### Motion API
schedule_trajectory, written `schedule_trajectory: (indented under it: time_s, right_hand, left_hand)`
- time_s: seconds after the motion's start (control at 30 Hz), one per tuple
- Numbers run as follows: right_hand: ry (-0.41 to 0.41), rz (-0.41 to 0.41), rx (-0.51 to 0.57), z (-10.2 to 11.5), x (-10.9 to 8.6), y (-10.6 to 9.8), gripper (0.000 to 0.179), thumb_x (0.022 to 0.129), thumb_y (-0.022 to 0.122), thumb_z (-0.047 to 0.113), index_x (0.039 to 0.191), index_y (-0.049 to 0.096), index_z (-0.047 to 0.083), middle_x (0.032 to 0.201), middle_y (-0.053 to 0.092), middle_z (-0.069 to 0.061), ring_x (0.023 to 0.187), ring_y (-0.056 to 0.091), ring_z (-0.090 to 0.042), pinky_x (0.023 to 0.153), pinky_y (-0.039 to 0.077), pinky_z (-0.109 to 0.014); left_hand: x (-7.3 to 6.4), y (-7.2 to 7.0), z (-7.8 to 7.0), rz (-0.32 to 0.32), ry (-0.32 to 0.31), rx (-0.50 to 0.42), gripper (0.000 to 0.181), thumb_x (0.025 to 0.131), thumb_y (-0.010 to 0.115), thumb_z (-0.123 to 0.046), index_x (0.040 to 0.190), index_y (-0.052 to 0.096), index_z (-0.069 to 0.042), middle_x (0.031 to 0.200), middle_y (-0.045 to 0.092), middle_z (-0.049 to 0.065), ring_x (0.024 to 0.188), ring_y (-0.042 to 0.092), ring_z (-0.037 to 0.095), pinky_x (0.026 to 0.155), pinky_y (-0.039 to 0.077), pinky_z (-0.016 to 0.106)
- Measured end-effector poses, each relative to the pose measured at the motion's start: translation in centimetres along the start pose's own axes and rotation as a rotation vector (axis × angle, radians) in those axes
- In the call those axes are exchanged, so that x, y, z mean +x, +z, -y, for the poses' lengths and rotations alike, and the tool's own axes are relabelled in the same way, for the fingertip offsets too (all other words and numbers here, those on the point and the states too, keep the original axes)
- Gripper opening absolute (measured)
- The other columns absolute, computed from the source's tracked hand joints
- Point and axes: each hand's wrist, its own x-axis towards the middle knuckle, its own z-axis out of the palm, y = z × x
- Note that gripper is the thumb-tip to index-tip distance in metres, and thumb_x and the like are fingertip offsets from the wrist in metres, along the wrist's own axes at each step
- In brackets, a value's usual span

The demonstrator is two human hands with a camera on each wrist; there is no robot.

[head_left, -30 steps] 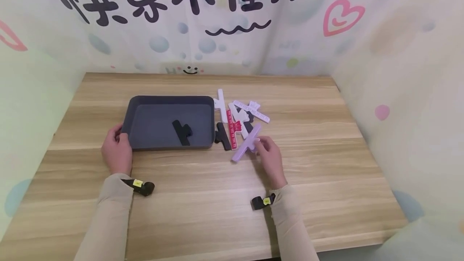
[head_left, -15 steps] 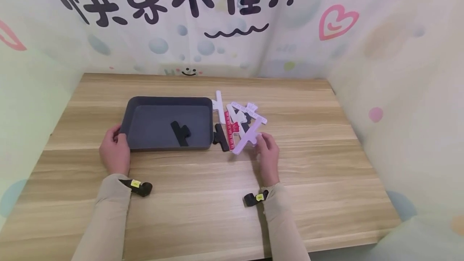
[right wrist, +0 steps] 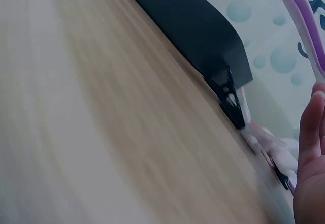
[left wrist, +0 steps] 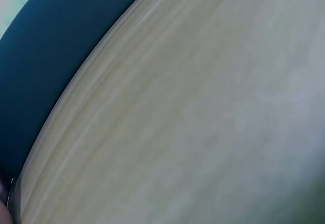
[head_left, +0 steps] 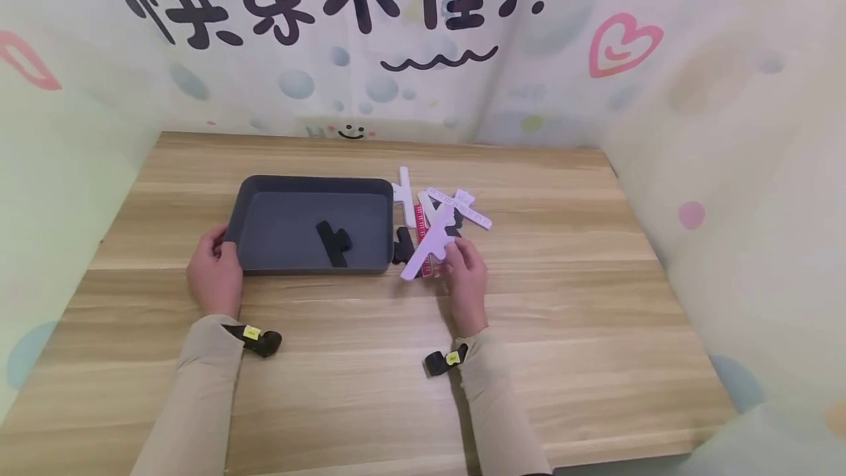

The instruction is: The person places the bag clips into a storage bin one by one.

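My right hand (head_left: 466, 285) pinches a light purple bag clip (head_left: 426, 247) by its grip tab, tilted above the loose clips. At the right edge of the right wrist view, the same purple clip (right wrist: 304, 26) rises above the fingers (right wrist: 311, 132). My left hand (head_left: 217, 274) grips the near left corner of a dark grey rectangular tray (head_left: 284, 219), thumb over the rim. One black clip (head_left: 335, 243) lies inside the tray. The tray's outer wall (left wrist: 56, 51) fills the upper left of the left wrist view, where only a sliver of the hand shows.
Against the tray's right side lie a white clip (head_left: 406, 200) and a black clip (head_left: 403, 244). A red clip (head_left: 421, 217), partly covered, and a white clip with printed marks (head_left: 472, 210) are close by. The wooden table (head_left: 344, 373) meets a printed curtain (head_left: 555, 87) behind.
My right hand has carried the purple clip leftward, toward the tray, and it now covers part of the red clip. The left hand and the tray stay in place.
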Motion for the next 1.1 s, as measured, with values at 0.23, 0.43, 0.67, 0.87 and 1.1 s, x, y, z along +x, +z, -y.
schedule_trajectory:
  time_s: [0.23, 0.43, 0.67, 0.87, 1.1]
  right_hand:
    - [-0.001, 0.082, 0.063, -0.4, -0.4, 2.4, 0.038, 0.084, 0.059, 0.037, 0.106, 0.059, 0.006, 0.078, 0.06, -0.012, 0.064, 0.058, -0.02, 0.06, 0.051, -0.033]
    - [0.015, 0.129, 0.096, -0.7, -0.4, 4.1, 0.04, 0.083, 0.06, 0.035, 0.106, 0.059, 0.003, 0.081, 0.061, -0.014, 0.064, 0.059, -0.02, 0.063, 0.052, -0.036]
    - [0.059, 0.137, 0.057, -1.2, -0.1, 5.5, 0.04, 0.082, 0.061, 0.038, 0.109, 0.061, 0.008, 0.09, 0.06, -0.012, 0.066, 0.056, -0.018, 0.063, 0.051, -0.03]
    - [0.055, 0.149, 0.021, -1.1, 0.1, 5.9, 0.04, 0.082, 0.061, 0.036, 0.114, 0.059, 0.012, 0.094, 0.06, -0.011, 0.073, 0.056, -0.019, 0.064, 0.05, -0.03]
    - [0.051, 0.159, -0.038, -1.0, 0.2, 6.2, 0.039, 0.082, 0.062, 0.035, 0.116, 0.058, 0.017, 0.093, 0.059, -0.01, 0.074, 0.055, -0.02, 0.062, 0.049, -0.029]
  left_hand:
    - [0.1, 0.1, 0.2, 0.016, -0.009, 0.003, 0.037, 0.088, 0.04, -0.023, 0.12, 0.056, -0.023, 0.11, 0.059, -0.003, 0.089, 0.05, 0.006, 0.073, 0.037, 0.018]
    - [-0.1, 0.0, -0.2, 0.026, -0.012, 0.005, 0.037, 0.089, 0.039, -0.023, 0.122, 0.055, -0.023, 0.111, 0.058, -0.003, 0.091, 0.05, 0.008, 0.074, 0.038, 0.02]
    - [-0.1, -0.3, -0.1, 0.014, -0.008, -0.01, 0.037, 0.088, 0.04, -0.022, 0.121, 0.056, -0.022, 0.112, 0.058, -0.002, 0.092, 0.051, 0.008, 0.075, 0.039, 0.02]
    - [0.0, -0.4, -0.1, -0.002, -0.001, -0.005, 0.037, 0.087, 0.04, -0.022, 0.119, 0.057, -0.022, 0.11, 0.06, -0.001, 0.09, 0.052, 0.008, 0.073, 0.038, 0.019]
    - [0.0, -0.3, 0.0, -0.005, 0.007, 0.002, 0.036, 0.087, 0.04, -0.022, 0.119, 0.057, -0.022, 0.11, 0.059, -0.001, 0.09, 0.051, 0.009, 0.073, 0.038, 0.02]
